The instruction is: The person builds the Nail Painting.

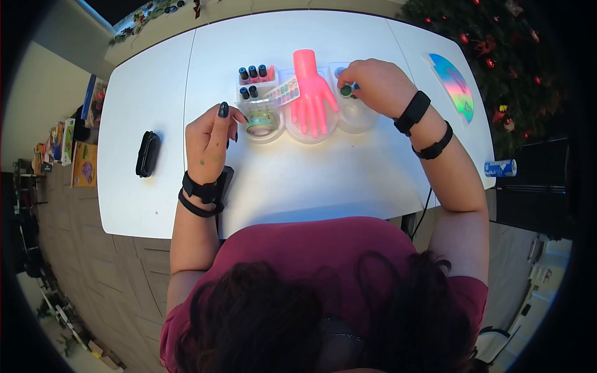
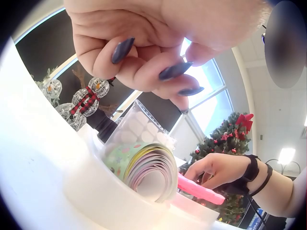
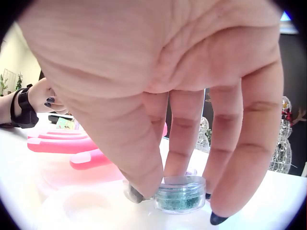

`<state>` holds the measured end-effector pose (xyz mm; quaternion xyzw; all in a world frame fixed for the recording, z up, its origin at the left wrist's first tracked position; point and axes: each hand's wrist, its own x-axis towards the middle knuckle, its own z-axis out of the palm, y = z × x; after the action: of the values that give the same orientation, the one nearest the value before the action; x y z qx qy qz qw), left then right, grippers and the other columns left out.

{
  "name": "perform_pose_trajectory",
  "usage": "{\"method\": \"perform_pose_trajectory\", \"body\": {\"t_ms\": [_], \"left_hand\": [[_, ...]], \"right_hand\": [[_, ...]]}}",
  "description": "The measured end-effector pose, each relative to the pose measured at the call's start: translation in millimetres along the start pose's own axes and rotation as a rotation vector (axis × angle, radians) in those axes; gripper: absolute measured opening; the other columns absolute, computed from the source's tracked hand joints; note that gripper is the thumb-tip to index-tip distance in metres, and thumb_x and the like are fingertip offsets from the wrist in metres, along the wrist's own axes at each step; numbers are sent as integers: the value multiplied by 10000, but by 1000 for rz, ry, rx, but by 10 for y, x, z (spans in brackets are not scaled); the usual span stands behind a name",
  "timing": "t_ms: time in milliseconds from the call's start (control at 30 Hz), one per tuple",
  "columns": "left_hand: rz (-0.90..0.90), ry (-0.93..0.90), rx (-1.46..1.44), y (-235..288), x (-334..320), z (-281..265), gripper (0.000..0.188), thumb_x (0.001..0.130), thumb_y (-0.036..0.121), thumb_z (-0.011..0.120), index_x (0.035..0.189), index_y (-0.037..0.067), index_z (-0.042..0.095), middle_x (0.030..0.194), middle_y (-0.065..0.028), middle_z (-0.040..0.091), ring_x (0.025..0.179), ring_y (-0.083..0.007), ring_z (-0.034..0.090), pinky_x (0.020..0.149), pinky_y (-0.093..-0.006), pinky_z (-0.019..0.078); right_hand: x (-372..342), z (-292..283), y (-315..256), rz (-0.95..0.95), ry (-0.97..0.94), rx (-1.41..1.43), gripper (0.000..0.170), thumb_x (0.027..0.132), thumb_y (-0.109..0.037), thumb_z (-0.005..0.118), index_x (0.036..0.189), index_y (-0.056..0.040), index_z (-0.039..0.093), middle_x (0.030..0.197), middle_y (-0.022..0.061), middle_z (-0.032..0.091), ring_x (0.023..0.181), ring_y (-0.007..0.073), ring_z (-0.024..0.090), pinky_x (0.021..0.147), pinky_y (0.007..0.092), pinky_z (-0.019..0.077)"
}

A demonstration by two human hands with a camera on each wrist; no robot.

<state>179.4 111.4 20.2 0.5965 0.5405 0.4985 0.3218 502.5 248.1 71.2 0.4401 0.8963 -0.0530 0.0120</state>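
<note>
My right hand (image 1: 380, 88) reaches over the right part of a clear organizer, its thumb and fingers around a small round jar of green glitter (image 3: 180, 197). In the right wrist view the jar sits low between thumb and fingertips, lid side up. My left hand (image 1: 208, 140), fingers loosely curled and holding nothing, hovers just left of a roll of patterned strips (image 2: 153, 172) in a round tray. Between the hands a pink model hand (image 1: 311, 102) lies palm-side unclear, fingers toward me. A sheet of coloured nail pieces (image 1: 286, 91) leans beside it.
Several dark-capped bottles (image 1: 252, 73) stand in the organizer's left part. A black case (image 1: 148, 153) lies at the left of the white table (image 1: 143, 208). A rainbow-coloured half-round item (image 1: 454, 87) lies at the right, with a blue can (image 1: 500, 168) by the right edge.
</note>
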Motion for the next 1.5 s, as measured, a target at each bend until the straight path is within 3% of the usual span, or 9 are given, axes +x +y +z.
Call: {"method": "perform_pose_trajectory", "body": {"t_ms": [333, 600, 833, 1033, 1100, 1133, 1233, 1367, 1500], "left_hand": [[13, 16, 35, 9, 2, -5, 543, 1155, 404, 464, 948, -8, 753, 656, 12, 542, 614, -66, 458, 584, -248, 339], [5, 15, 32, 1, -2, 1, 544, 1155, 399, 461, 945, -10, 751, 650, 13, 535, 613, -62, 454, 581, -249, 335], [-2, 6, 19, -13, 1, 4, 550, 1155, 409, 460, 943, -5, 753, 658, 13, 542, 619, -63, 462, 585, -249, 340], [-20, 5, 31, 6, -2, 10, 557, 1153, 418, 461, 940, -11, 745, 663, 9, 544, 629, -65, 469, 588, -249, 346], [-13, -1, 22, -10, 9, 3, 557, 1154, 417, 459, 941, -13, 742, 666, 8, 546, 631, -66, 470, 588, -249, 347], [-9, -10, 13, -19, -1, 0, 557, 1155, 416, 457, 942, -15, 740, 669, 7, 548, 633, -67, 472, 589, -249, 348], [-14, -28, 18, -28, 7, 7, 560, 1157, 418, 453, 945, -15, 737, 672, 8, 552, 635, -69, 476, 588, -248, 349], [-15, -25, 32, 8, -1, 21, 563, 1159, 421, 451, 949, -16, 737, 673, 7, 553, 633, -73, 476, 590, -250, 350], [-7, 2, 10, -4, -10, 16, 528, 1158, 382, 465, 940, -11, 741, 665, 10, 538, 635, -76, 469, 599, -258, 363]], "right_hand": [[-98, 40, 231, -26, 146, 201, 293, 827, 67, 776, 1087, -62, 736, 1038, 117, 756, 985, 319, 710, 876, 425, 584], [-165, 116, 360, 78, 146, 471, 356, 835, 155, 725, 1146, -15, 698, 1020, 104, 764, 982, 237, 744, 849, 366, 647], [-191, 179, 372, 104, 145, 600, 347, 843, 159, 719, 1148, -7, 703, 997, 110, 766, 976, 236, 764, 870, 352, 654], [-245, 126, 288, 122, 158, 452, 359, 870, 82, 761, 1195, -70, 749, 1019, 76, 797, 967, 258, 747, 873, 376, 620], [-311, 111, 175, 84, 302, 198, 301, 899, -39, 769, 1186, -126, 793, 1011, 73, 806, 1029, 299, 716, 879, 431, 597], [-304, 123, 111, 84, 302, 199, 301, 899, -39, 769, 1186, -126, 793, 1011, 73, 806, 1029, 299, 716, 879, 431, 597], [-244, 229, -71, 32, 336, 120, 236, 939, -260, 773, 1126, -127, 829, 1000, 74, 802, 1038, 294, 702, 867, 425, 593], [-192, 348, -102, 89, 318, 125, 197, 920, -238, 793, 1058, -106, 842, 978, 76, 798, 1001, 292, 693, 849, 427, 588], [-261, 535, -81, 130, 448, 221, 128, 886, -188, 829, 976, -98, 843, 894, 78, 778, 927, 288, 667, 791, 427, 568]]}}
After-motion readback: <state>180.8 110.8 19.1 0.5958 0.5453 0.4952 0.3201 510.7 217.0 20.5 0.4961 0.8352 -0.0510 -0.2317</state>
